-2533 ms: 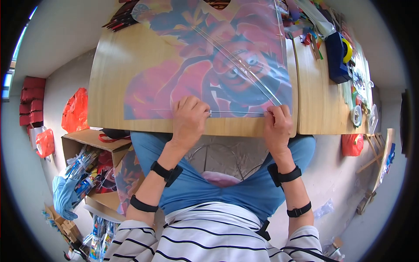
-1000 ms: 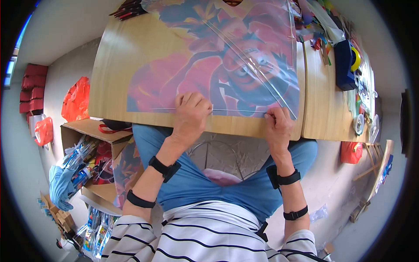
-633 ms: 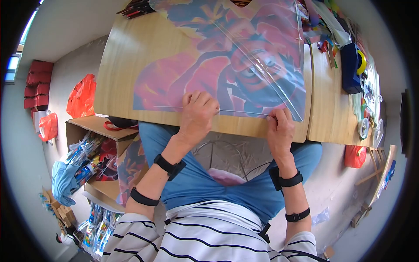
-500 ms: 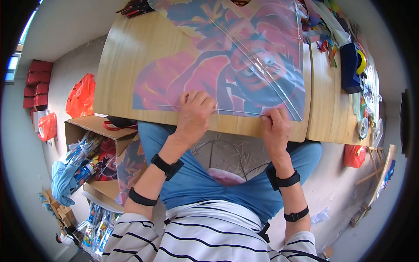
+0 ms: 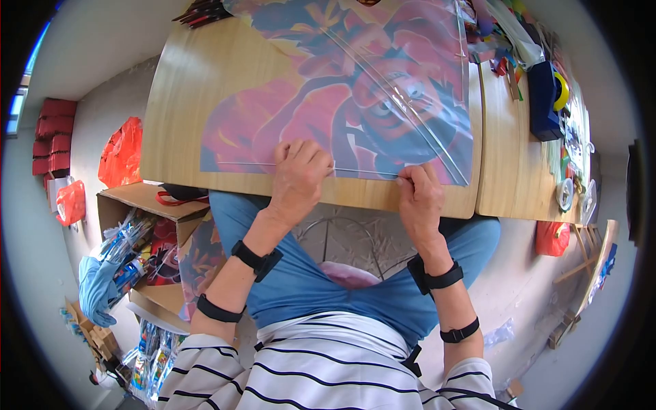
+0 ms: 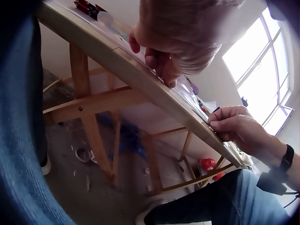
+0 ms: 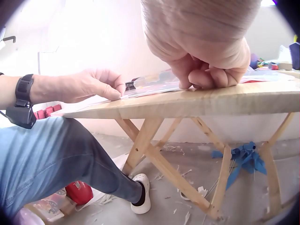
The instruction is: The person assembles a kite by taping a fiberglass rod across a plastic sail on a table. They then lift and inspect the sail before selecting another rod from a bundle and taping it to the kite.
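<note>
A colourful printed sheet (image 5: 301,102) lies on the wooden table, a thin white rod (image 5: 365,171) running along its near edge. Curled fingers of my left hand (image 5: 298,179) hold the rod near its middle. My right hand (image 5: 420,198) pinches the rod between thumb and forefinger, left of the sheet's near right corner. Two thin strips (image 5: 403,106) cross the print diagonally. In the left wrist view, the left hand (image 6: 183,35) bends over the table edge; in the right wrist view, the right hand (image 7: 206,44) has its fingertips down at the edge, partly hiding the rod.
A blue tape dispenser (image 5: 544,102) stands on the adjoining table at right, near coloured scraps. Dark red sticks (image 5: 203,14) lie at the back left. An open cardboard box (image 5: 147,198) with packets is left of the legs.
My right hand has slid left along the near edge, from the sheet's corner toward the left hand. The left hand keeps nearly the same place on the sheet; the head view has shifted slightly.
</note>
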`<state>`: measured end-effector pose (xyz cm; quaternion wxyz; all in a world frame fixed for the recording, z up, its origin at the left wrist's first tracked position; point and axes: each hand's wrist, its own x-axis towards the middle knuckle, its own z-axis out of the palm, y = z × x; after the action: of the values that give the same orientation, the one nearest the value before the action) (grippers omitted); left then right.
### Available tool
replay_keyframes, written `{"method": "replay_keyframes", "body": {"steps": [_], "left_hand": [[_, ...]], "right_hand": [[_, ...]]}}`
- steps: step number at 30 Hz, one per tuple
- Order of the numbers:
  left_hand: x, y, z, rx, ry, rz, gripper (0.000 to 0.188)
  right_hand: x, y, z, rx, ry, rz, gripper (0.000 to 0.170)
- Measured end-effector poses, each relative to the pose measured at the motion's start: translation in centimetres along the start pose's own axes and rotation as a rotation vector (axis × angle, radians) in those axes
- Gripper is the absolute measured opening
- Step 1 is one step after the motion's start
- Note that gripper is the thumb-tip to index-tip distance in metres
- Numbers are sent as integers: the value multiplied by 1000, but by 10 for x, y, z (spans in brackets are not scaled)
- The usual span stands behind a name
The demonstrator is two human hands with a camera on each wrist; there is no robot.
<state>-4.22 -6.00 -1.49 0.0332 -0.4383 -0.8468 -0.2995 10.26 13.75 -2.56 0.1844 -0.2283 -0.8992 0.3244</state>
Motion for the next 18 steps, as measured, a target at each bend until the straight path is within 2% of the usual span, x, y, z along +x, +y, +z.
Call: {"method": "replay_keyframes", "body": {"steps": [5, 18], "left_hand": [[3, 3, 4, -3, -19, -7, 11], [2, 2, 4, -5, -7, -7, 11]], "right_hand": [[1, -3, 0, -2, -6, -64, 12], [3, -12, 4, 43, -38, -39, 13]]}}
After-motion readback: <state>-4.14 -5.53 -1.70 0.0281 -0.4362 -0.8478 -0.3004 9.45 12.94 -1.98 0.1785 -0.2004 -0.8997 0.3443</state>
